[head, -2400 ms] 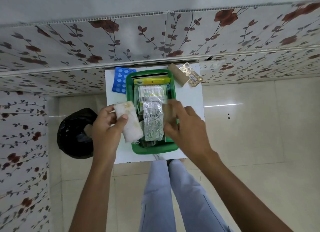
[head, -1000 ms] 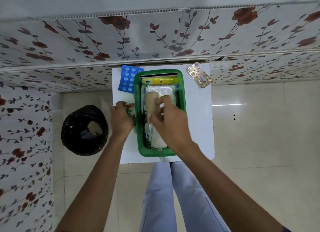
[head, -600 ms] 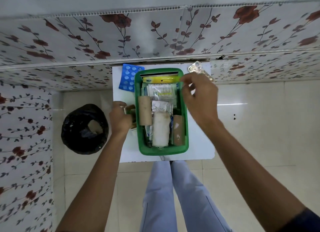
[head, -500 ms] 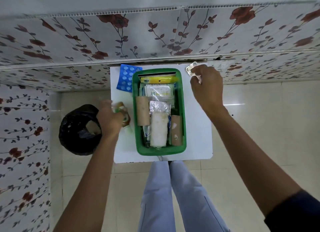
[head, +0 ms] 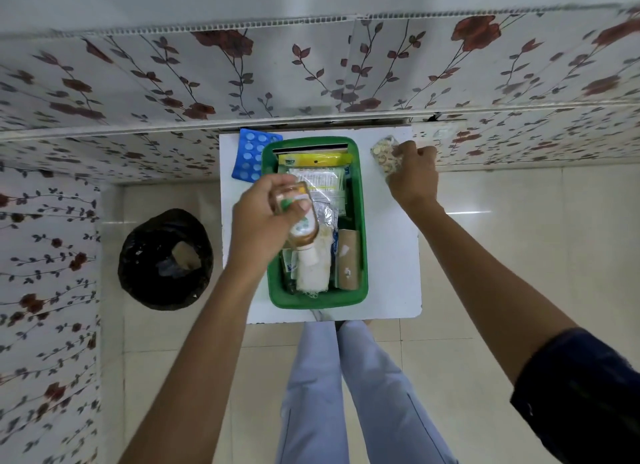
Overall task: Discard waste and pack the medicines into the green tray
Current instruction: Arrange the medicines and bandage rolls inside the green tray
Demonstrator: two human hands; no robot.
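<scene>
The green tray (head: 362, 221) stands on a small white table (head: 394, 255), filled with packets, a yellow-topped sachet (head: 313, 159), a white gauze roll (head: 311, 273) and a brown cardboard tube (head: 348, 259). My left hand (head: 263, 221) hovers over the tray's left side, shut on a small brown medicine bottle (head: 302, 226) with a white cap pointing toward me. At the table's far right corner my right hand (head: 414, 178) grips a gold blister strip (head: 383, 157). A blue blister pack (head: 252, 157) lies left of the tray.
A black-lined waste bin (head: 164, 259) sits on the tiled floor left of the table, with a scrap inside. Floral wall panels run behind and to the left. My legs in light trousers stand right at the table's near edge.
My left hand has lifted the bottle from the table's left edge to above the tray. My right hand moved from the tray to the far right corner and closed on the gold strip.
</scene>
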